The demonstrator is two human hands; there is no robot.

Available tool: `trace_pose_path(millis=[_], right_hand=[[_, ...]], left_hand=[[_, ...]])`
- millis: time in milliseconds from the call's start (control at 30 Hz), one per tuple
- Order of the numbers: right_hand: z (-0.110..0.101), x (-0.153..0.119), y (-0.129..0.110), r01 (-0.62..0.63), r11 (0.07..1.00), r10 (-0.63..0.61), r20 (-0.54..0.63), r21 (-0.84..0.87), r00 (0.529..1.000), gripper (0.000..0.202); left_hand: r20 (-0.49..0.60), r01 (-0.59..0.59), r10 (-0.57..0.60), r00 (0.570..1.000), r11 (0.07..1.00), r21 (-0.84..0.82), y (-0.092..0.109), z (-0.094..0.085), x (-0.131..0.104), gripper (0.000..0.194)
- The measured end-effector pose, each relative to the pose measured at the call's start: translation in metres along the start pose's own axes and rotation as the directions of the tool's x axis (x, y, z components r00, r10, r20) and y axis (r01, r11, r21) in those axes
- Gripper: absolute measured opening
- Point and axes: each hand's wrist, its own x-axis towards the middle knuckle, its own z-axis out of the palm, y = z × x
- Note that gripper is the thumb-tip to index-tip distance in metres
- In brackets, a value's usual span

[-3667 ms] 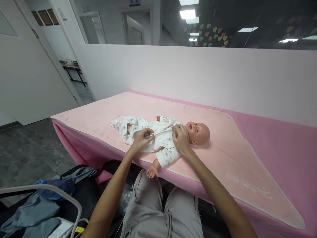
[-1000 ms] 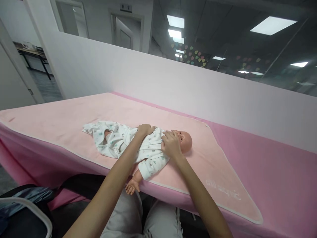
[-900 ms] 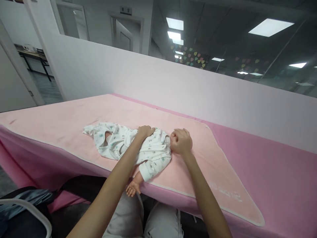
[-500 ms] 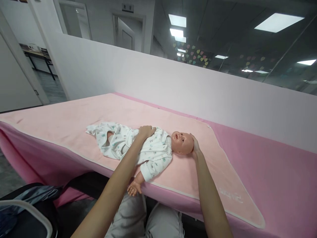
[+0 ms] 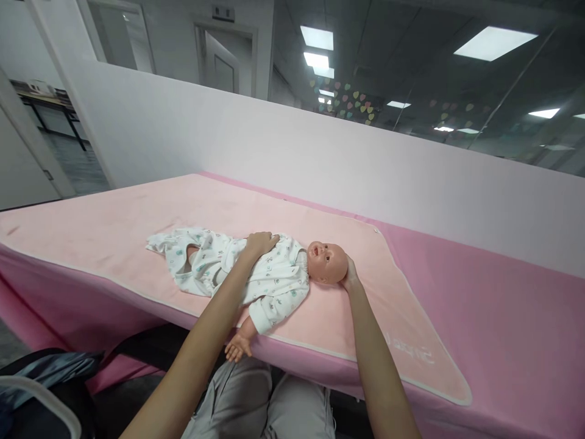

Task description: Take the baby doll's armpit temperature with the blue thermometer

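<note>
The baby doll (image 5: 326,263) is being touched on the pink mat (image 5: 183,198), torso under the left hand (image 5: 260,243), head best being cradled level by the right hand (image 5: 351,274); finger spread and grip cannot be told.

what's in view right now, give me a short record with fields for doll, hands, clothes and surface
doll: on its back, face up, one hand past the mat's edge
left hand: resting on the doll's torso
right hand: against the top of the doll's head, fingers mostly hidden
clothes: white, small print
mat: pale pink, light edging, over darker pink cloth
</note>
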Motion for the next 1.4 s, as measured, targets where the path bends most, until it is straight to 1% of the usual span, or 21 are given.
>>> trace_pose_path(millis=[167, 267, 333, 500, 633, 733, 800, 900, 1033, 1100, 1167, 1233, 1300, 1400], right_hand=[[0.001, -0.003, -0.001, 0.038, 0.999, -0.038, -0.016, 0.016, 0.999, 0.056], [0.001, -0.002, -0.002, 0.043, 0.996, -0.045, -0.024, -0.077, 0.999, 0.055], [0.001, -0.001, -0.001, 0.046, 0.993, -0.049, -0.027, -0.108, 0.998, 0.055], [-0.003, 0.002, 0.002, 0.034, 0.999, -0.034, -0.01, 0.015, 0.999, 0.052], [-0.005, 0.001, 0.004, 0.02, 1.0, -0.021, -0.004, -0.021, 1.0, 0.058], [-0.007, 0.0, 0.004, 0.036, 0.996, -0.037, 0.013, 0.082, 0.999, 0.064], [-0.008, -0.001, 0.005, 0.045, 0.988, -0.048, 0.015, 0.151, 0.999, 0.064], [-0.008, 0.0, 0.005, 0.038, 0.973, -0.043, 0.015, 0.229, 0.999, 0.059], [-0.008, 0.003, 0.004, -0.02, 0.949, 0.016, 0.017, 0.314, 1.0, 0.048], [-0.009, 0.005, 0.005, -0.037, 0.934, 0.031, 0.022, 0.356, 0.999, 0.045], [-0.008, 0.005, 0.005, -0.038, 0.923, 0.035, 0.016, 0.383, 0.999, 0.044], [-0.007, 0.005, 0.005, -0.034, 0.923, 0.04, -0.007, 0.384, 0.999, 0.042], [-0.005, 0.003, 0.004, -0.025, 0.929, 0.043, -0.042, 0.37, 0.998, 0.042], [-0.002, 0.002, 0.004, -0.013, 0.938, 0.038, -0.068, 0.345, 0.997, 0.041]], left_hand=[[0.009, 0.0, 0.0, 1.0, 1.0, -0.004, -0.001, 0.001, 0.003, 0.055], [0.009, 0.0, 0.0, 1.0, 1.0, -0.005, -0.001, 0.001, 0.003, 0.056], [0.006, -0.002, 0.002, 1.0, 1.0, -0.003, -0.001, 0.001, 0.002, 0.056], [-0.013, -0.003, 0.003, 1.0, 1.0, 0.01, -0.001, 0.003, 0.002, 0.057], [-0.019, -0.012, 0.012, 1.0, 1.0, 0.013, -0.001, 0.005, 0.002, 0.057], [-0.024, -0.017, 0.018, 1.0, 1.0, 0.006, -0.001, 0.006, 0.002, 0.058], [-0.027, -0.016, 0.016, 1.0, 1.0, 0.0, -0.001, 0.006, 0.002, 0.057], [-0.024, -0.01, 0.01, 1.0, 1.0, -0.012, -0.001, 0.006, 0.002, 0.056], [-0.029, 0.003, -0.004, 1.0, 0.999, -0.036, -0.003, 0.006, 0.001, 0.053], [-0.061, 0.016, -0.024, 0.998, 0.991, -0.133, -0.005, 0.007, 0.001, 0.049], [-0.111, 0.02, -0.056, 0.992, 0.951, -0.308, -0.008, 0.008, 0.001, 0.045], [-0.152, -0.004, -0.078, 0.985, 0.88, -0.475, -0.01, 0.009, 0.001, 0.043], [-0.184, -0.075, -0.044, 0.982, 0.803, -0.592, -0.011, 0.01, 0.0, 0.04], [-0.242, -0.222, 0.053, 0.969, 0.618, -0.754, -0.007, 0.008, -0.005, 0.037]])
